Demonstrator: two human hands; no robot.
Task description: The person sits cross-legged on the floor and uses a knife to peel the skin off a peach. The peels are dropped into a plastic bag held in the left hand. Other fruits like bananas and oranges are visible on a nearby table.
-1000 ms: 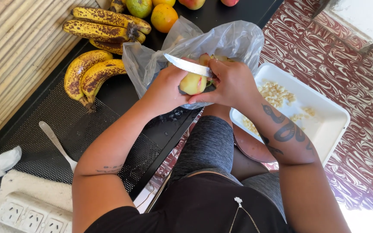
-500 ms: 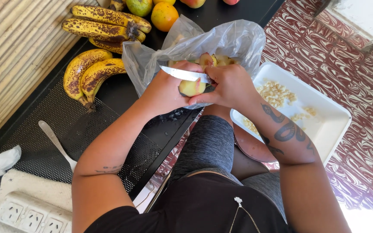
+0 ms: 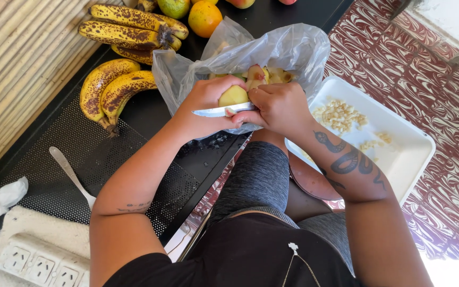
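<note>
The small yellow-green fruit (image 3: pixel 233 96) sits over the clear plastic bag (image 3: pixel 288 50), left hand (image 3: pixel 204 103) fingers clasped round it. Right hand (image 3: pixel 278 106) grips the serrated steel knife (image 3: pixel 216 111); its blade lies against the left palm and could likely cut it.

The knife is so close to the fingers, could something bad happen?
Yes, maybe. The knife blade lies right against the left hand that cups the fruit, so a slip could nick a finger. The fruit is cut in the air over the plastic bag, not on a board, so it could wobble or drop. Juice may make the right hand slippery on the handle.
</note>
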